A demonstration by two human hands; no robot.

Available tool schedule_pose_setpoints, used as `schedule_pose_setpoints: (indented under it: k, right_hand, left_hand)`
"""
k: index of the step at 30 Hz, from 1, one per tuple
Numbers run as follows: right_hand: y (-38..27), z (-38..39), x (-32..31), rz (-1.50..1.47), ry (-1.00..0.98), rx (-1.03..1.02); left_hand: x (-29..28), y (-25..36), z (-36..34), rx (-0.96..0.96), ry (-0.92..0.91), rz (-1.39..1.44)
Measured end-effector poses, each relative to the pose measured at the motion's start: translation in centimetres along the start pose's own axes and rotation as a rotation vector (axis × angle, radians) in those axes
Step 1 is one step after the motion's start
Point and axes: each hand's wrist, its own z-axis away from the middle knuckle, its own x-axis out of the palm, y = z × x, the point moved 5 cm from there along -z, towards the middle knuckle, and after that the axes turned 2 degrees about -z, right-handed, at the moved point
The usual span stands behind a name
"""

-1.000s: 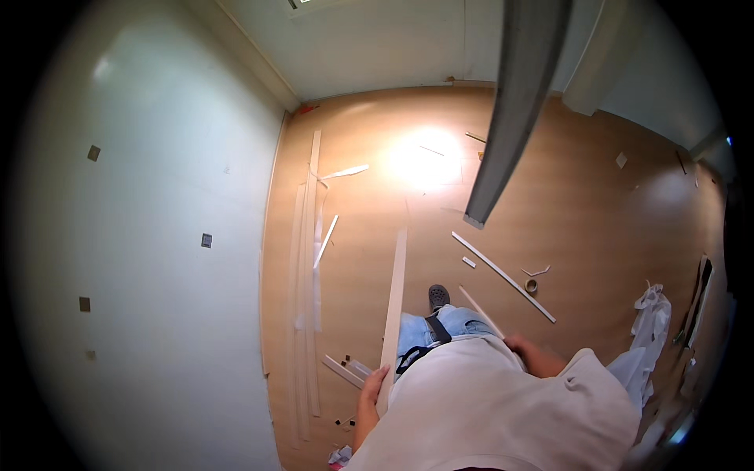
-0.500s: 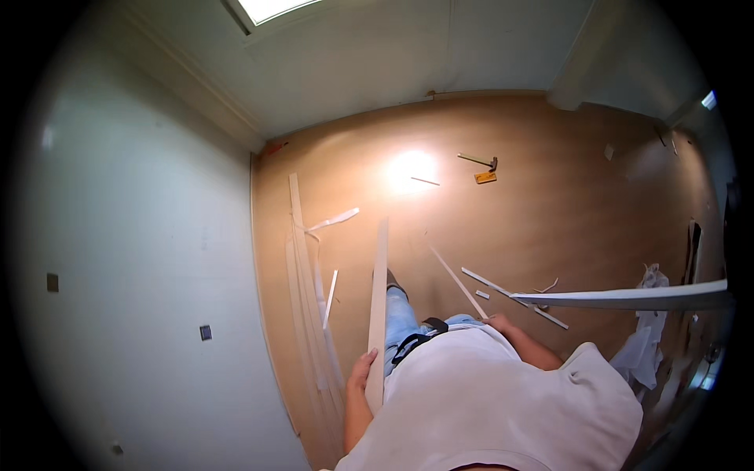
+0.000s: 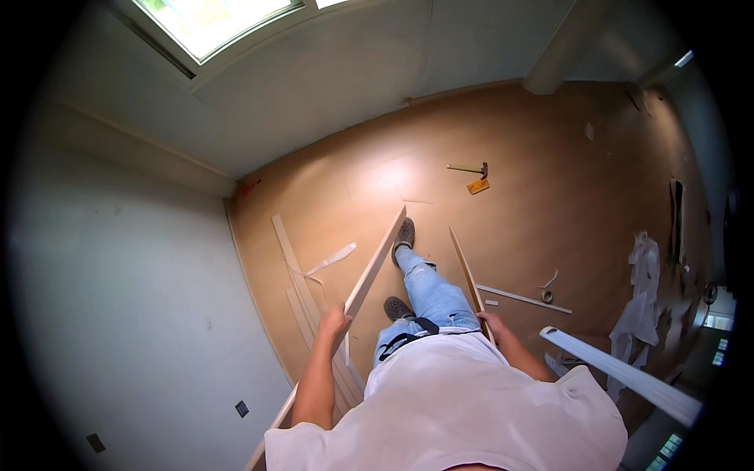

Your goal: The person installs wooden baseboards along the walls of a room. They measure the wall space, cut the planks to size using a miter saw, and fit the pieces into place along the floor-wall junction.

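My left hand (image 3: pixel 336 320) is closed around a long, pale wooden board (image 3: pixel 375 269). The board slants from behind my left side out to the front, its far end above my foot. On the other side, my right hand (image 3: pixel 491 322) grips a second, narrower-looking wooden board (image 3: pixel 466 268) by its edge, near my hip. Its far end points ahead, roughly level above the floor. Between the two boards my legs in torn jeans (image 3: pixel 432 290) are in mid-stride.
Long boards (image 3: pixel 284 242) and a curled white strip (image 3: pixel 334 257) lie on the left floor. Ahead are a hammer (image 3: pixel 470 169) and a yellow packet (image 3: pixel 477 187). To the right are a white strip (image 3: pixel 530 300), a tape roll (image 3: pixel 547 297), crumpled plastic (image 3: pixel 642 290) and a raised white bar (image 3: pixel 616 370).
My view has turned and one leg has stepped forward. The left board's far end has swung right. The right board appears higher and closer to upright in view. Both hands keep their hold.
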Motion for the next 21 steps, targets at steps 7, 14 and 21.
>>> schedule_pose_setpoints:
  k: [7,14,21]
  right_hand:
    - [-12.2,-6.0,7.8,0.02,0.095,0.113]
    - [-24.0,-8.6,11.1,0.125,0.096,0.105]
    - [-35.5,-7.5,15.1,0.107,0.096,0.036]
  left_hand:
    - [-14.0,8.2,-6.3,0.346,0.12,0.065]
    - [-23.6,11.8,-13.6,0.405,0.032,0.169]
    - [-31.6,28.4,-24.4,0.813,-0.023,0.295]
